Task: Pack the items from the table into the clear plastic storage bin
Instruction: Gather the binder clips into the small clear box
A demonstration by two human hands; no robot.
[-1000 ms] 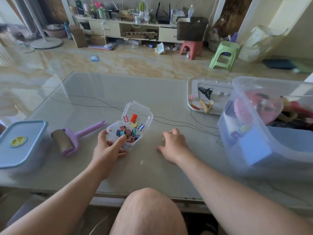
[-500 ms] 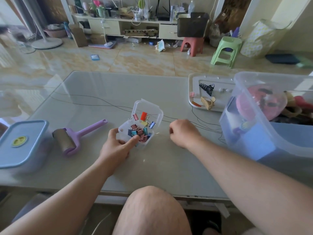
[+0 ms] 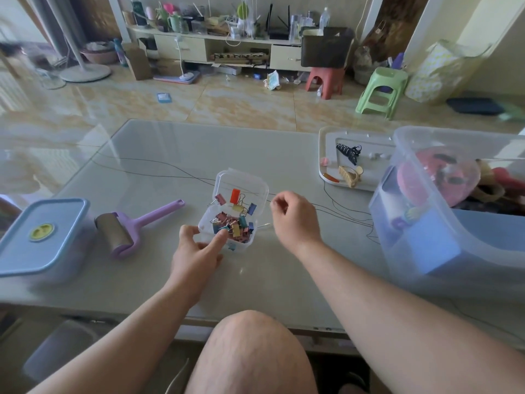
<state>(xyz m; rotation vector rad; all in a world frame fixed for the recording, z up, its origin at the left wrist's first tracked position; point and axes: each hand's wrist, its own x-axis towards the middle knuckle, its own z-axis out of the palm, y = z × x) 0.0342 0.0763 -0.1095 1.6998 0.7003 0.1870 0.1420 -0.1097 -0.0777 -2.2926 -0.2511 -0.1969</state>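
Note:
A small clear box (image 3: 257, 185) with its lid open holds several coloured binder clips (image 3: 232, 224) at mid-table. My left hand (image 3: 199, 247) grips the box's near left corner, thumb over the rim. My right hand (image 3: 294, 216) hovers just right of the box with fingers curled and fingertips drawn together; I see nothing in them. A tiny silver piece (image 3: 264, 224) lies on the table under that hand. The clear plastic storage bin (image 3: 426, 223) stands at the right, tilted toward me, with a pink item and other things inside.
A purple lint roller (image 3: 127, 233) and a blue lidded container (image 3: 39, 237) lie at the left. A white tray (image 3: 326, 155) with hair claws sits behind the bin. Thin black wires (image 3: 159, 163) cross the glass table. My knee (image 3: 250, 345) is below the near edge.
My left hand slid the clip box to the right. My right hand lifted off the table, curled its fingers and rose beside the box.

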